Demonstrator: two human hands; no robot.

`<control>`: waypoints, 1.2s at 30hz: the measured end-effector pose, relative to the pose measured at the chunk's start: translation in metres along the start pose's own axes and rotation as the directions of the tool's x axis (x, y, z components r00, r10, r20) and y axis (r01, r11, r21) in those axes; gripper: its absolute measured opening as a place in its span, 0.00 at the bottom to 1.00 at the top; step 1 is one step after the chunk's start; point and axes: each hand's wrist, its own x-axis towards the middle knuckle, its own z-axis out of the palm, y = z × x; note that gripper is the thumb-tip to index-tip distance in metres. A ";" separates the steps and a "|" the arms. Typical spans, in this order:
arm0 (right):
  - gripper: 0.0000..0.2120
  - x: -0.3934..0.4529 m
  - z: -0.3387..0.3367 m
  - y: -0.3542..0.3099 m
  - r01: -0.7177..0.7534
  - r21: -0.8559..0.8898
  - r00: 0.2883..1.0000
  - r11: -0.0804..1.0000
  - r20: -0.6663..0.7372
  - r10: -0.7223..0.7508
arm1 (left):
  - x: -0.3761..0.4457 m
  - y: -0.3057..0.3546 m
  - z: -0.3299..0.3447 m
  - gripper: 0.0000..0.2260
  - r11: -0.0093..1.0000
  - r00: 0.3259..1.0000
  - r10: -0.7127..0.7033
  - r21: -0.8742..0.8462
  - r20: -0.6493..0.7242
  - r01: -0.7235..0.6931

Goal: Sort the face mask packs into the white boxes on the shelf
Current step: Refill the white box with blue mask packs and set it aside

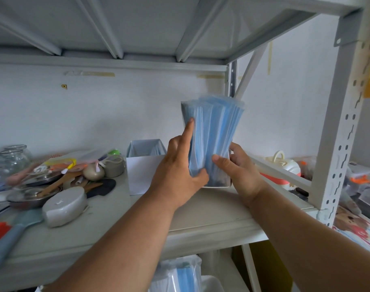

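Note:
A thick stack of blue face mask packs (pixel 214 131) stands upright, its lower end inside a white box (pixel 216 185) on the shelf. My left hand (pixel 179 169) grips the stack from the left, forefinger stretched up along its side. My right hand (pixel 238 171) holds it from the right, thumb across the front and fingers behind the box. A second white box (pixel 143 169) stands just left, with a few blue packs showing at its back. More blue mask packs in clear wrap (pixel 177 275) lie on the shelf below.
Clutter fills the shelf's left: glass jars (pixel 13 157), a metal pan (pixel 32 197), a grey oval case (pixel 63 205), wooden utensils. A white shelf post (pixel 338 148) rises at right, with toys and boxes beyond it. The upper shelf hangs close overhead.

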 end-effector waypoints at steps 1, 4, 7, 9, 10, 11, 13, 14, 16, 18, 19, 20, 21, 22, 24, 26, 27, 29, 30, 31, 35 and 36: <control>0.52 0.000 0.000 0.000 -0.002 0.000 1.000 1.000 -0.006 0.002 | 0.000 0.000 0.000 0.54 1.000 1.000 0.005 -0.015 0.002 -0.005; 0.46 0.000 -0.002 -0.002 -0.008 -0.008 1.000 1.000 -0.013 0.007 | 0.001 -0.001 -0.001 0.52 0.999 1.000 0.018 -0.050 0.016 -0.017; 0.42 -0.002 -0.002 -0.004 -0.013 -0.004 1.000 1.000 -0.023 0.013 | 0.001 -0.001 -0.001 0.48 0.999 0.999 0.020 -0.048 0.042 -0.018; 0.44 -0.002 -0.001 -0.005 -0.021 0.007 1.000 1.000 -0.023 0.021 | 0.001 -0.001 -0.001 0.46 0.999 0.998 0.025 -0.034 0.052 -0.023; 0.45 -0.002 -0.001 -0.005 -0.024 0.016 0.999 1.000 -0.026 0.025 | 0.001 -0.001 -0.001 0.45 0.999 0.998 0.024 -0.030 0.052 -0.023; 0.46 -0.003 -0.001 -0.007 -0.032 0.029 0.999 0.999 -0.027 0.033 | 0.001 -0.001 -0.001 0.45 0.999 0.998 0.020 -0.029 0.051 -0.019; 0.40 -0.005 0.000 -0.011 -0.017 0.044 1.000 0.999 -0.018 0.018 | 0.001 -0.001 -0.002 0.45 1.000 0.998 0.011 -0.025 0.054 -0.010; 0.35 -0.006 -0.002 -0.010 -0.014 0.037 1.000 0.999 -0.010 0.015 | 0.001 -0.001 -0.002 0.44 1.000 0.998 0.007 -0.021 0.057 -0.005; 0.21 -0.007 -0.003 -0.013 -0.037 0.008 0.999 0.999 0.007 0.037 | 0.002 -0.001 -0.002 0.44 1.000 0.999 0.003 -0.005 0.051 -0.002; 0.11 -0.009 -0.004 -0.014 -0.049 -0.005 0.999 0.999 0.010 0.049 | 0.002 -0.001 -0.002 0.44 1.000 0.999 0.007 0.010 0.044 -0.008; 0.12 -0.009 -0.003 -0.016 -0.051 -0.010 0.999 0.999 0.004 0.051 | 0.002 -0.002 -0.001 0.43 1.000 0.999 0.010 0.008 0.043 -0.010; 0.13 -0.010 -0.003 -0.017 -0.053 -0.020 0.999 0.998 -0.003 0.053 | 0.002 -0.003 0.000 0.42 1.000 0.999 0.014 0.002 0.039 -0.014; 0.14 -0.013 0.000 -0.021 -0.048 -0.019 0.999 0.999 -0.012 0.047 | 0.002 -0.003 0.000 0.40 1.000 0.999 0.017 -0.007 0.031 -0.017; 0.16 -0.013 0.001 -0.021 -0.038 -0.013 0.999 0.999 -0.008 0.038 | 0.001 -0.004 0.001 0.37 1.000 1.000 0.016 -0.016 0.021 -0.016; 0.23 -0.013 0.001 -0.019 -0.029 -0.001 1.000 1.000 -0.007 0.029 | 0.000 -0.004 0.002 0.36 1.000 1.000 0.005 -0.021 0.004 -0.005; 0.27 -0.013 0.003 -0.019 -0.020 0.013 1.000 1.000 -0.008 0.021 | 0.000 -0.003 0.002 0.41 1.000 1.000 0.000 -0.032 -0.005 0.000; 0.29 -0.012 0.003 -0.019 -0.028 0.013 1.000 1.000 -0.008 0.028 | 0.000 -0.003 0.001 0.43 0.999 1.000 -0.003 -0.037 -0.008 0.003; 0.30 -0.011 0.002 -0.017 -0.037 0.008 0.999 0.999 -0.006 0.037 | 0.000 -0.002 0.001 0.44 1.000 1.000 -0.005 -0.024 -0.017 0.004; 0.28 -0.011 0.002 -0.017 -0.034 0.005 0.999 0.999 -0.001 0.034 | 0.000 -0.002 0.002 0.44 1.000 1.000 -0.004 -0.013 -0.022 0.004; 0.28 -0.011 0.001 -0.016 -0.031 0.012 1.000 0.999 -0.004 0.031 | -0.001 -0.001 0.002 0.43 1.000 1.000 -0.002 -0.008 -0.027 0.002; 0.34 -0.009 0.002 -0.014 -0.038 0.036 0.999 0.999 -0.015 0.039 | -0.001 0.002 0.000 0.43 1.000 1.000 -0.015 -0.019 -0.008 0.015; 0.33 -0.009 0.002 -0.014 -0.039 0.037 0.999 0.999 -0.022 0.040 | -0.001 0.003 -0.001 0.45 0.999 1.000 -0.022 -0.025 -0.004 0.022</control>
